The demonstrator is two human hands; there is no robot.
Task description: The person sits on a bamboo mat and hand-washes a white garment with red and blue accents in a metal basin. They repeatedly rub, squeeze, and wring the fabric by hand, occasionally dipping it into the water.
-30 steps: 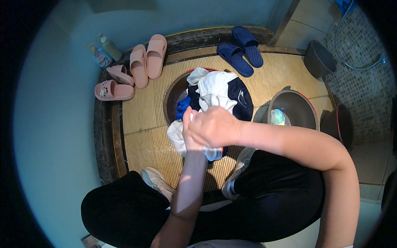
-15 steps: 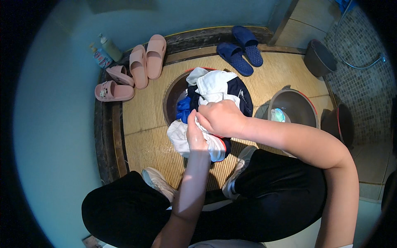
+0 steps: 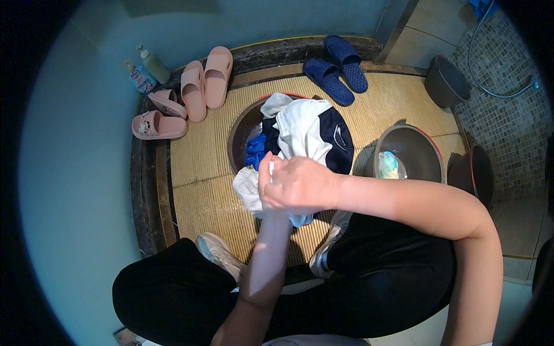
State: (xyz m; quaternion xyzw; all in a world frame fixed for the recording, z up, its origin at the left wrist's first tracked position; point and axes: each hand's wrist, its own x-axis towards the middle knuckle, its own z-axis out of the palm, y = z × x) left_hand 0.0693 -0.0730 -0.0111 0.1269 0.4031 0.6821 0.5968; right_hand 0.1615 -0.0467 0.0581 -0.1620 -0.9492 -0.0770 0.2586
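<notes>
A white and navy garment (image 3: 300, 130) lies bunched in and over a brown round basin (image 3: 235, 141) on the floor between my feet. My right hand (image 3: 304, 183) is closed in a fist on its white cloth, at the basin's near side. Pressed against that fist, my left hand (image 3: 269, 187) grips the same cloth, its thumb pointing up. White fabric (image 3: 247, 187) hangs over the near rim, left of my hands. Bright blue cloth (image 3: 255, 151) shows inside the basin. My hands hide the cloth directly beneath them.
To the right stands a grey-brown bucket (image 3: 418, 144) holding a pale blue-green item (image 3: 388, 165). Dark buckets (image 3: 447, 82) stand farther right. Navy slippers (image 3: 337, 78) lie beyond the basin. Pink slippers (image 3: 206, 81) and pump bottles (image 3: 151, 69) line the left wall.
My right fist has slid toward me along the cloth and now overlaps my left hand. More of the garment's white and navy fabric shows beyond it. My left hand has barely moved.
</notes>
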